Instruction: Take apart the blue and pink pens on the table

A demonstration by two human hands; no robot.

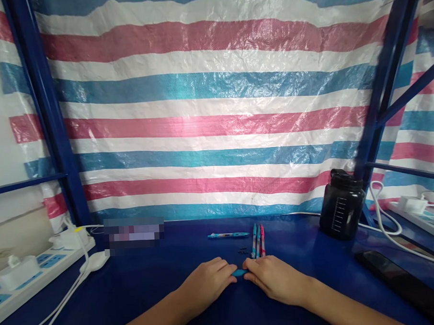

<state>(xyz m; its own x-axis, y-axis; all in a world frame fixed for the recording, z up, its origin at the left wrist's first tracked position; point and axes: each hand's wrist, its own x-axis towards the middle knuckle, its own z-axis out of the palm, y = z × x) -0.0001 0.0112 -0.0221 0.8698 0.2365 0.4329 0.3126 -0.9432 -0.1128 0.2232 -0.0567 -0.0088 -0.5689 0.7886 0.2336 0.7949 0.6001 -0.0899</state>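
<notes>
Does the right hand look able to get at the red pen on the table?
Probably yes: the right hand rests just below the red pen, and no object shows between them.

The head camera looks forward and down at left hand (206, 285) and right hand (277, 277).

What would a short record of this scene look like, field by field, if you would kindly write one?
Left hand: fingertips against a small blue piece
Right hand: fingertips against the same piece, from the other side
Nearby: three pens side by side, a blue pen lying crosswise, small dark parts
Surface: blue tabletop
Further off: black graduated bottle, power strip
Backdrop: striped tarpaulin
</notes>
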